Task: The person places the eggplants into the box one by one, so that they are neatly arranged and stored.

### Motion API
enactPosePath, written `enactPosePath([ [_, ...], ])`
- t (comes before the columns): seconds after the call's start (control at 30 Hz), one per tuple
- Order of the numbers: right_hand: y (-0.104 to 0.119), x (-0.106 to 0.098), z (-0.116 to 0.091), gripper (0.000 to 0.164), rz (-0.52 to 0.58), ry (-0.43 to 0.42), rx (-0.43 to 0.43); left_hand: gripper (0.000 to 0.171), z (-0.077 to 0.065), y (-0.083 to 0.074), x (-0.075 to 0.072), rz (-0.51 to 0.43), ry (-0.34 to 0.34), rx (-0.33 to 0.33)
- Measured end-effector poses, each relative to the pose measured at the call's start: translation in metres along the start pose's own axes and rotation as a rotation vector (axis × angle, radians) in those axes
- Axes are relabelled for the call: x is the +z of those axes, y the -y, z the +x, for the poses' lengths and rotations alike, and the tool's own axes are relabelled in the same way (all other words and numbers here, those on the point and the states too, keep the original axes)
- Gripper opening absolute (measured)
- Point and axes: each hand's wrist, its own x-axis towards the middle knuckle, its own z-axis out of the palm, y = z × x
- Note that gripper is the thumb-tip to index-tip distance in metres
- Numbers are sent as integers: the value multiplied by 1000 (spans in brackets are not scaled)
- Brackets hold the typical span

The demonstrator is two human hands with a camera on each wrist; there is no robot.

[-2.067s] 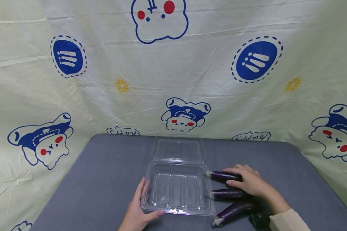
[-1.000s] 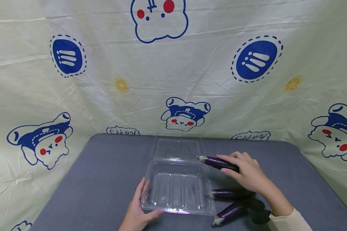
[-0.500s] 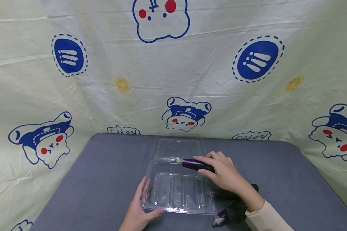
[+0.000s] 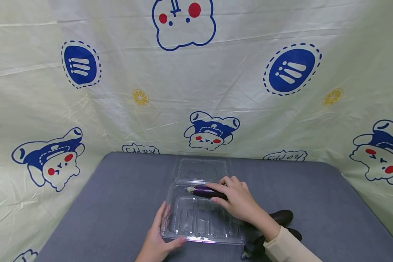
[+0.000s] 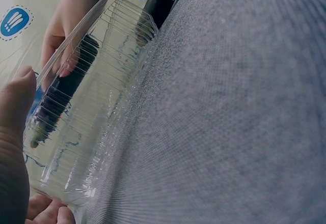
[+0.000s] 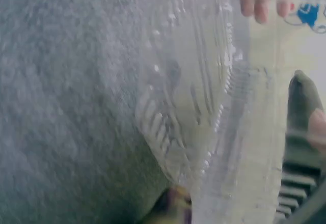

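A clear plastic clamshell container [image 4: 201, 240] stands on the table, its lid [image 4: 201, 169] folded back behind it. My left hand [image 4: 157, 236] grips the near left corner, thumb over the front rim and fingers along the left side. Inside the far part of the tray, a dark purple eggplant [image 4: 201, 191] lies crosswise, stem end to the left. My right hand [image 4: 237, 200] holds it from above, thumb in front and fingers behind. Through the clear wall, the left wrist view shows that eggplant [image 5: 63, 94] slanting beside the fingers. Whether it touches the tray floor is unclear.
To the right of the container lie two more eggplants, one farther back [image 4: 283, 217] and one nearer [image 4: 253, 247], partly hidden by the right forearm and sleeve [image 4: 289, 245]. Grey cloth [image 4: 124, 203] covers the table. A printed curtain [image 4: 170, 72] hangs behind.
The right hand picked up the farthest eggplant from the table right of the container, carried it left and lowered it into the tray's far part. The left hand keeps its place on the corner.
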Motion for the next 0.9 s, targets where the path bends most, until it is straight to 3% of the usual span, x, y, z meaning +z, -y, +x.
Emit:
enactPosePath([
  [0.27, 7, 7, 2, 44, -28, 27, -25, 117, 0, 1, 1, 6, 8, 11],
  [0.53, 13, 14, 5, 45, -31, 68, -62, 118, 0, 1, 1, 79, -4, -46],
  [0.9, 20, 30, 5, 43, -48, 101, -90, 115, -1, 0, 1, 33, 9, -18],
])
